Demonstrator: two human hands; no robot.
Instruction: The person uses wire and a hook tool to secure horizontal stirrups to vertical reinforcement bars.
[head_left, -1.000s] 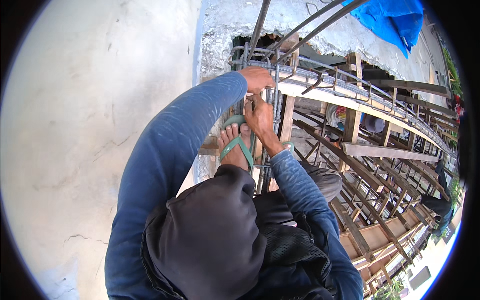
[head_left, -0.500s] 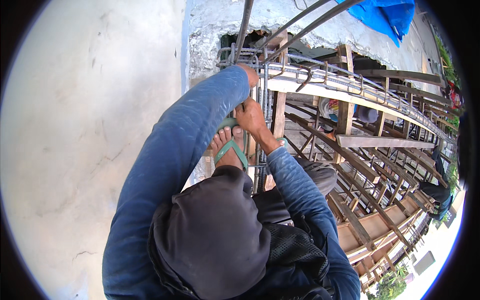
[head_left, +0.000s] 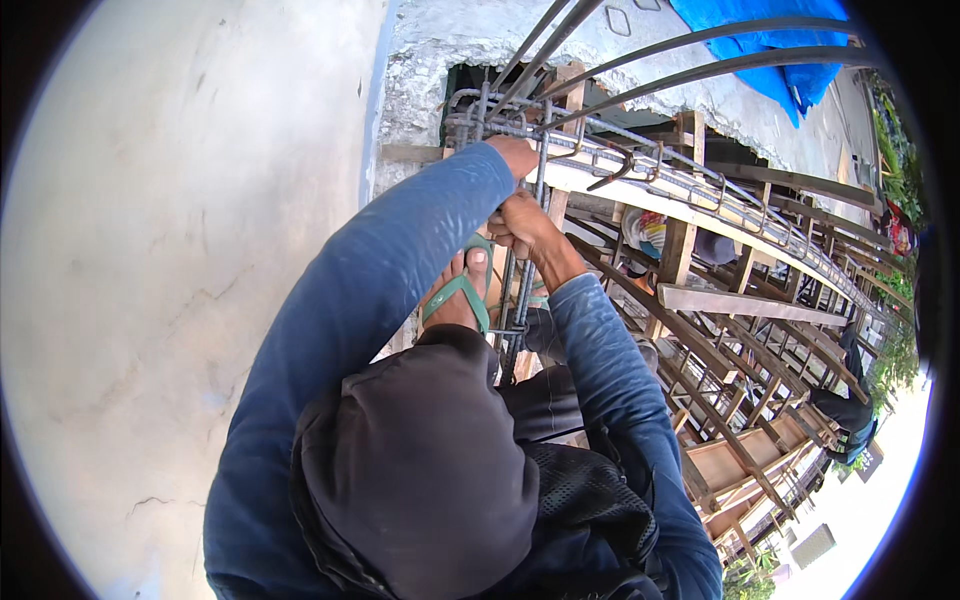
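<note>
A cage of steel reinforcing bars with bent ties (head_left: 520, 292) runs away from me past my sandalled foot (head_left: 460, 292). My left hand (head_left: 515, 156) is curled in at the corner where this cage meets a second rebar cage (head_left: 680, 180); its fingertips are mostly hidden. Just below it, my right hand (head_left: 530, 222) is closed in a pinch beside the bars. Whatever lies between the fingers of either hand is too small or covered to make out. Both hands are close together, the left one farther from me.
A pale concrete wall (head_left: 180, 300) fills the left side. Long loose-ended bars (head_left: 700, 72) slant up from the corner. Timber shoring (head_left: 740, 300) spreads below on the right, where a person in a hat is partly visible. A blue tarp (head_left: 760, 50) hangs at the far right.
My view has shifted slightly, and the bars sit differently in it. My right hand has turned and moved a little right; the left stays at the corner.
</note>
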